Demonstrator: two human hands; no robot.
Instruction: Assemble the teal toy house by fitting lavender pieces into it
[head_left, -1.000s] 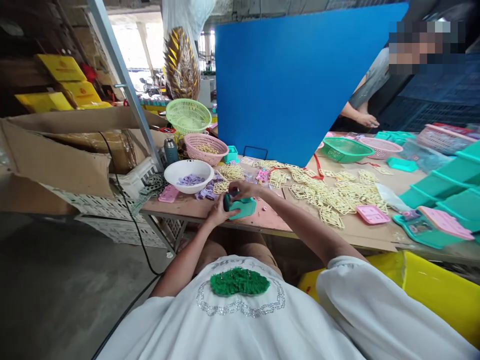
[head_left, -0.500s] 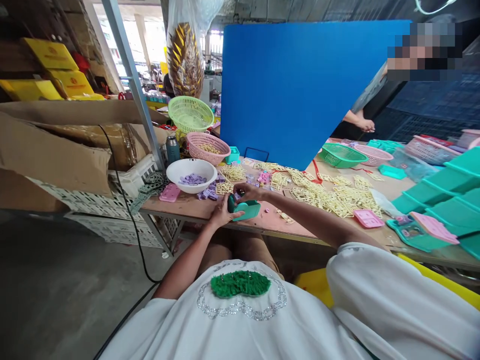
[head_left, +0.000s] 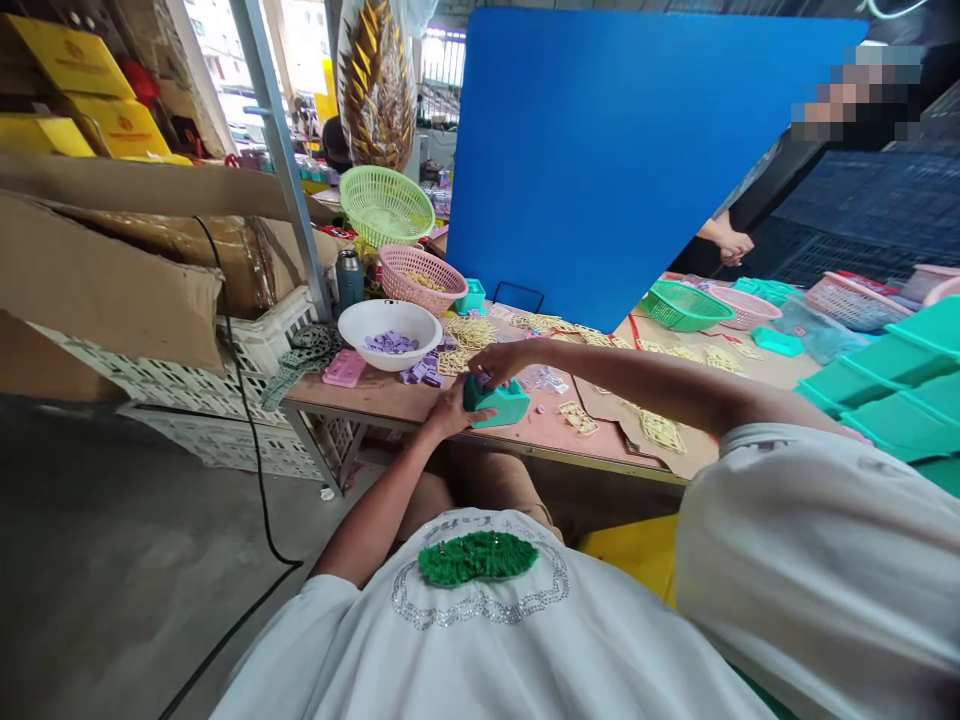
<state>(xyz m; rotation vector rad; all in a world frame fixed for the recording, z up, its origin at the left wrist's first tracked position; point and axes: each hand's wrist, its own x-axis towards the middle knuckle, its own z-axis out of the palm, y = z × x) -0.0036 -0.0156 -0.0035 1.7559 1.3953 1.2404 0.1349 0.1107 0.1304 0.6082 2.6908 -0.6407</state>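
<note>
In the head view my left hand (head_left: 454,410) is closed round the near left end of a teal plastic box (head_left: 506,406), just above the table's front edge. My right hand (head_left: 496,362) reaches over from the far side, its fingers bent down at the box's upper left part. Whatever sits between those fingertips is hidden. Purple plastic pieces (head_left: 424,372) lie on the table left of the hands. Beyond them stands a white bowl (head_left: 352,328) holding more purple pieces. Cream-coloured plastic frames (head_left: 471,331) are heaped just behind my right hand.
Pink basket (head_left: 397,282), green basket (head_left: 386,205) and a flask (head_left: 349,280) stand at the back left. A large blue board (head_left: 600,160) rises behind the table. Teal boxes (head_left: 892,370) are stacked at right. Across the table are another person's hands (head_left: 729,242).
My right hand has moved down onto the teal box, and its forearm now lies across the cream frames. The box is tipped differently in my left hand. My view has shifted slightly.
</note>
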